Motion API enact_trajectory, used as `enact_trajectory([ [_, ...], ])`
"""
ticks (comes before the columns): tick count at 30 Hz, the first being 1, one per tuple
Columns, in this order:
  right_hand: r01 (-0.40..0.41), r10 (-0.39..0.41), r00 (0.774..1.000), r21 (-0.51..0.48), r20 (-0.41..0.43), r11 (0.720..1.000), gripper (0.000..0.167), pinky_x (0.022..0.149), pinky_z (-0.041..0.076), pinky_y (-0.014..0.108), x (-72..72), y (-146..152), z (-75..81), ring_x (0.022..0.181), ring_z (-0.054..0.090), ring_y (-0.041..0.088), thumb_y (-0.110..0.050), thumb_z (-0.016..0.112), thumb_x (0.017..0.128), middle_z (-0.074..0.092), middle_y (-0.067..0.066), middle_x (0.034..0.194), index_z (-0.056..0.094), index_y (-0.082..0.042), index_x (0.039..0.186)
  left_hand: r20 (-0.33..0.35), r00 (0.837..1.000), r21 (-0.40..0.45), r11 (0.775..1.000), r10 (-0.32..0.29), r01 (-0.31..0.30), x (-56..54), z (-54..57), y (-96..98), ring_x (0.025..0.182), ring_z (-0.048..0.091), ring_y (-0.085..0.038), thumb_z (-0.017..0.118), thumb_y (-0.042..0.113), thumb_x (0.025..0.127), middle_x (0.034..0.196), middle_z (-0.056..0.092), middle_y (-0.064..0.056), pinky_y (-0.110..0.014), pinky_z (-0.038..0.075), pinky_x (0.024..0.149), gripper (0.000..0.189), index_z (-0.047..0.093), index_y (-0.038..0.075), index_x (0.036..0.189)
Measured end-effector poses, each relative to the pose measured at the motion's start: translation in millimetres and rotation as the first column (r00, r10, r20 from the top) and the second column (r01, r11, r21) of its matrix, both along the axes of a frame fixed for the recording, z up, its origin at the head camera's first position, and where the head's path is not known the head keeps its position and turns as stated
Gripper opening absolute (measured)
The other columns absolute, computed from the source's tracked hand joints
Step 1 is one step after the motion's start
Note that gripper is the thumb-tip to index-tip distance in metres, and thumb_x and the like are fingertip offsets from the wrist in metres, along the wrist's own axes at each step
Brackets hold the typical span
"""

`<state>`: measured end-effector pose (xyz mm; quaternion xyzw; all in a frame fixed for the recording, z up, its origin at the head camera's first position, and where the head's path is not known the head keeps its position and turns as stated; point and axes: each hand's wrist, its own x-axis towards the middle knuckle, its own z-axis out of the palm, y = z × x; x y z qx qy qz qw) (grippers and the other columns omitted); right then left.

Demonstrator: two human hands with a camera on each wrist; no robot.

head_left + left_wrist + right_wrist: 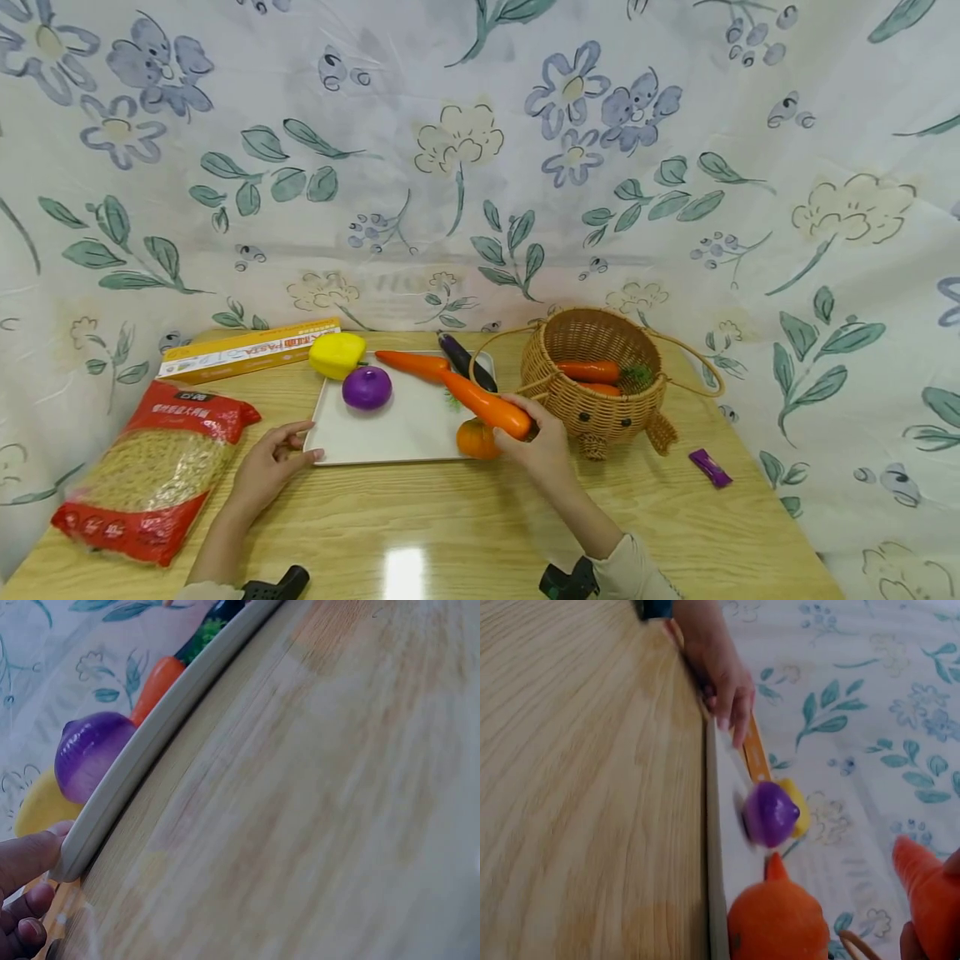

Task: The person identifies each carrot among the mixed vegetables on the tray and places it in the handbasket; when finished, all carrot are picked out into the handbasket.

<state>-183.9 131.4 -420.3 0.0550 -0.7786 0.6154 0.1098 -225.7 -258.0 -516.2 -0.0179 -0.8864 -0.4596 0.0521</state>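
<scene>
In my right hand I grip an orange carrot by its thick end, its tip pointing up-left above the tray. My left hand is at the left front corner of the white tray, its thumb touching the rim. On the tray are a yellow vegetable, a purple onion, another carrot, a dark eggplant and a small orange pumpkin. The pumpkin looms large in the right wrist view. The held carrot hides part of the tray's right side.
Right of the tray stands a wicker basket with carrots inside and looped handles. A purple wrapped packet lies farther right. At the left are a red pasta bag and a yellow pasta box. Floral cloth hangs behind.
</scene>
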Motion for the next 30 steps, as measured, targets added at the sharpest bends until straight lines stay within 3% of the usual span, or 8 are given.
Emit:
enact_trajectory([
  [6, -0.085, 0.085, 0.996, 0.01, 0.028, 0.996, 0.044, 0.072, 0.051, 0.025, -3.4, 21.6, 4.8, 0.093, 0.058, 0.02, 0.001, 0.072, 0.08, 0.064, 0.018, 0.121, 0.068, -0.006, 0.124, -0.008, 1.0, 0.004, 1.0, 0.0, 0.0, -0.6, -0.1, -0.3, 0.064, 0.038, -0.008, 0.078, 0.025, 0.086, 0.1, 0.056, -0.006, -0.027, 0.034, 0.057, 0.052, 0.062, 0.005, 0.131],
  [16, -0.238, 0.233, 0.971, 0.126, 0.06, 0.963, 0.047, 0.068, 0.05, 0.027, -18.1, 56.8, 17.4, 0.091, 0.055, 0.025, 0.003, 0.068, 0.084, 0.059, 0.019, 0.122, 0.064, -0.008, 0.129, -0.017, 1.0, 0.004, 1.0, -0.012, 0.012, 1.4, 1.2, 1.0, 0.065, 0.039, -0.007, 0.077, 0.024, 0.087, 0.099, 0.055, -0.006, -0.026, 0.035, 0.058, 0.051, 0.061, 0.004, 0.131],
  [24, -0.306, 0.291, 0.95, 0.154, 0.111, 0.94, 0.048, 0.067, 0.05, 0.032, -27.4, 78.7, 31.7, 0.088, 0.056, 0.025, -0.001, 0.069, 0.086, 0.057, 0.021, 0.125, 0.061, -0.009, 0.133, -0.017, 1.0, -0.002, 1.0, -0.006, 0.006, 1.5, 2.7, 1.3, 0.064, 0.038, -0.007, 0.077, 0.024, 0.087, 0.097, 0.054, -0.004, -0.027, 0.034, 0.057, 0.051, 0.062, 0.004, 0.131],
  [30, -0.352, 0.34, 0.935, 0.167, 0.1, 0.921, 0.048, 0.065, 0.049, 0.03, -37.2, 99.1, 48.2, 0.086, 0.056, 0.024, 0.0, 0.068, 0.087, 0.058, 0.024, 0.124, 0.059, -0.003, 0.134, -0.015, 1.0, 0.008, 1.0, -0.003, 0.003, 0.7, 1.3, 1.7, 0.063, 0.038, -0.007, 0.078, 0.024, 0.086, 0.096, 0.055, -0.003, -0.028, 0.033, 0.057, 0.052, 0.062, 0.004, 0.131],
])
